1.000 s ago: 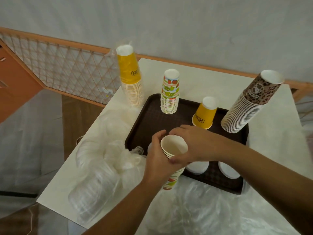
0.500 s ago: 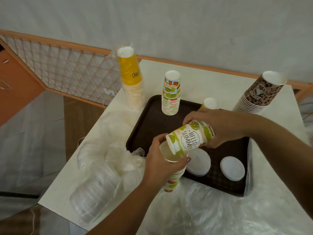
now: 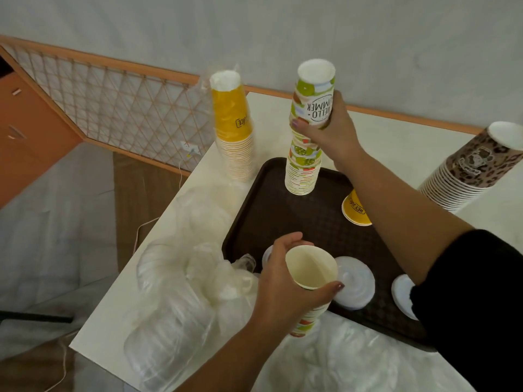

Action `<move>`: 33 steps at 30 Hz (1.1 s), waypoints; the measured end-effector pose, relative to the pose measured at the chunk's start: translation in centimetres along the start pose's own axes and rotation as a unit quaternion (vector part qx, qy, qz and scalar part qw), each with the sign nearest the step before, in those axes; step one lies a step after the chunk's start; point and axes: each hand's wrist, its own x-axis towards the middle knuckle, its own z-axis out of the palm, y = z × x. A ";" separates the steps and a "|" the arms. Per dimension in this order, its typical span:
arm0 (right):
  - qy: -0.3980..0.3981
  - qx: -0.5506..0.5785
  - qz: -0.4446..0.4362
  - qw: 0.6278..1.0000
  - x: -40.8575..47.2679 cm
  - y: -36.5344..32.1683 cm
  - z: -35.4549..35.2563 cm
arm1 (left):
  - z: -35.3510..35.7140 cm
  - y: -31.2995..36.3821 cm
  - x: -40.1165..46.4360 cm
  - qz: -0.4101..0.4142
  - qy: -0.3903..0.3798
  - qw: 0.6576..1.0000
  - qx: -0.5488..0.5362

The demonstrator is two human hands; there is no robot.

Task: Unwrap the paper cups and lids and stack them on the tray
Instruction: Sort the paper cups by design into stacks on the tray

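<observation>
Stacking underway: right hand grips an inverted fruit-print paper cup atop the tray's far-edge stack; left hand grips remaining cups. Next, seat it squarely.

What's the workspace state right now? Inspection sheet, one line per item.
Surface: white table, brown tray on it.
Job's things: fruit-print stack on tray; yellow stack and leopard stack off it; two white lids on tray.
Clutter: plastic wrap.
Hands: right hand grips an inverted cup over the fruit-print stack; left hand holds upright cups.
Cables: white cable.
Surroundings: lattice panel.
</observation>
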 end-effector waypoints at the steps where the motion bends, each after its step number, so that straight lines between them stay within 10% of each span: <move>1: 0.001 0.009 0.013 1.000 0.4 0.6 0.2 | 0.0 0.0 0.1 0.002 -0.002 1.000 0.002; 17: 0.051 -0.205 -0.102 0.972 -1.4 0.3 0.8 | -0.2 0.5 0.1 0.002 -0.021 1.000 0.015; 21: -0.142 -0.251 -0.067 0.955 -7.1 -3.5 -1.1 | 0.0 0.6 0.1 0.012 -0.015 1.000 0.014; 26: -0.417 -0.342 0.029 0.842 -14.4 -4.3 -3.0 | 0.6 0.6 -0.2 0.025 0.000 1.000 0.018; 33: -0.393 -0.353 -0.004 0.849 -17.2 -4.0 -3.3 | 1.3 0.7 -0.7 0.002 -0.024 0.999 0.045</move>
